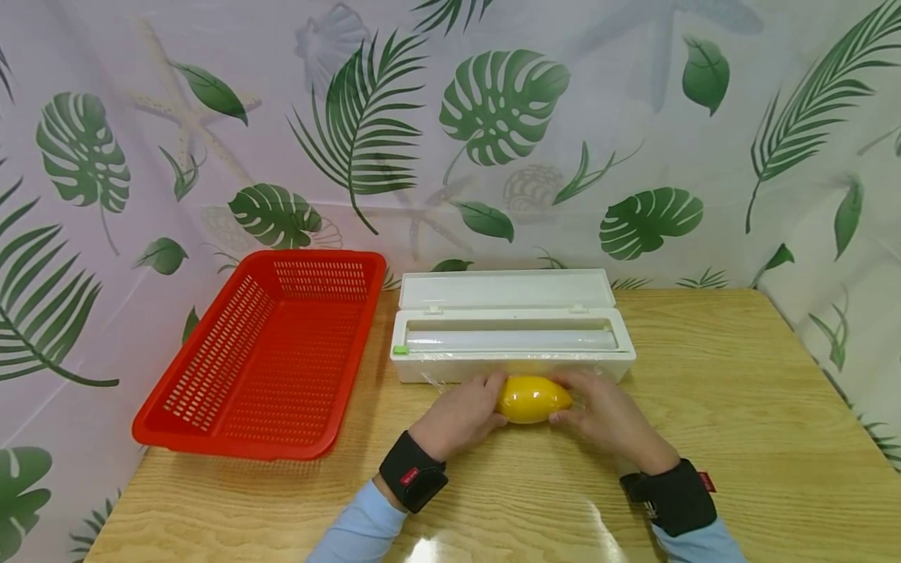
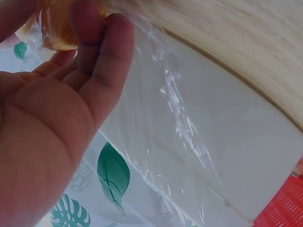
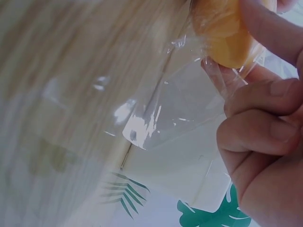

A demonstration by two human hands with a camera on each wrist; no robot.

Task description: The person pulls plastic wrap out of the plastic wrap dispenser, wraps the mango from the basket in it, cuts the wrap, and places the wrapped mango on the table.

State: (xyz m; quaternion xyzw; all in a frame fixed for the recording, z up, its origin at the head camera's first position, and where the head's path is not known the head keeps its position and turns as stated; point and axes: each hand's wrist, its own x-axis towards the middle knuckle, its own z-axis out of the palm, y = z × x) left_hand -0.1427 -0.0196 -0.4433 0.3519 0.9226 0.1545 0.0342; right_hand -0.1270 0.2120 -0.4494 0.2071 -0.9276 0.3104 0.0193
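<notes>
A glossy yellow lemon (image 1: 533,399) lies lengthwise between my two hands, just in front of the white cling film dispenser (image 1: 514,367). My left hand (image 1: 461,414) grips its left end, and my right hand (image 1: 608,410) grips its pointed right end. Clear cling film (image 3: 142,127) covers the lemon and hangs in creases around it in the right wrist view. In the left wrist view the film (image 2: 182,118) stretches along the dispenser's white wall. Inside the dispenser sits the film roll (image 1: 510,340); its lid (image 1: 507,289) is raised at the back.
To the left stands a red perforated plastic basket (image 1: 296,367) with nothing in it. A small green piece (image 1: 400,350) sits on the dispenser's left end. Behind the wooden table (image 1: 739,391) hangs a leaf-patterned curtain (image 1: 436,141).
</notes>
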